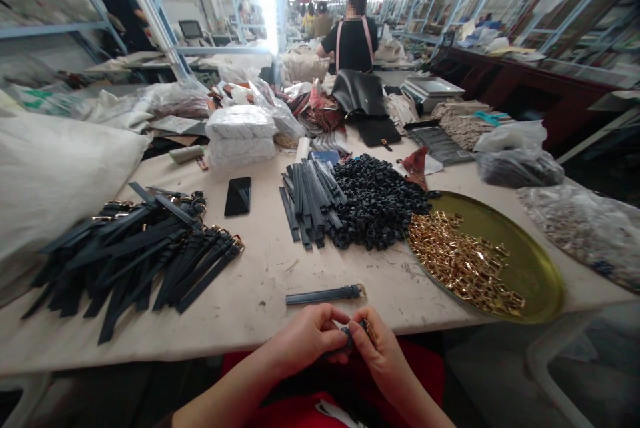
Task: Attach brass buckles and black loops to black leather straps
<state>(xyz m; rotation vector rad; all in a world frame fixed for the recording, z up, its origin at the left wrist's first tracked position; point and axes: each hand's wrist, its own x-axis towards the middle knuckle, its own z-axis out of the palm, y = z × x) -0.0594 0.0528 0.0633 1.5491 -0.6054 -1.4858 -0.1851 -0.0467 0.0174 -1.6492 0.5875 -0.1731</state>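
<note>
Just past the near table edge, my left hand and my right hand meet, both closed on a dark strap. A gold buckle shows by my right fingers; most of the strap is hidden by the hands. Directly beyond them lies another dark strap with a gold buckle at its right end. Farther back are a stack of loose dark strips and a heap of small black loops. Many gold buckles lie in a round gold tray at the right.
At the left, buckled straps are piled beside a big white sack. A black phone lies mid-table. Behind are plastic-wrapped packs, a black leather bag and bagged parts. A person stands beyond.
</note>
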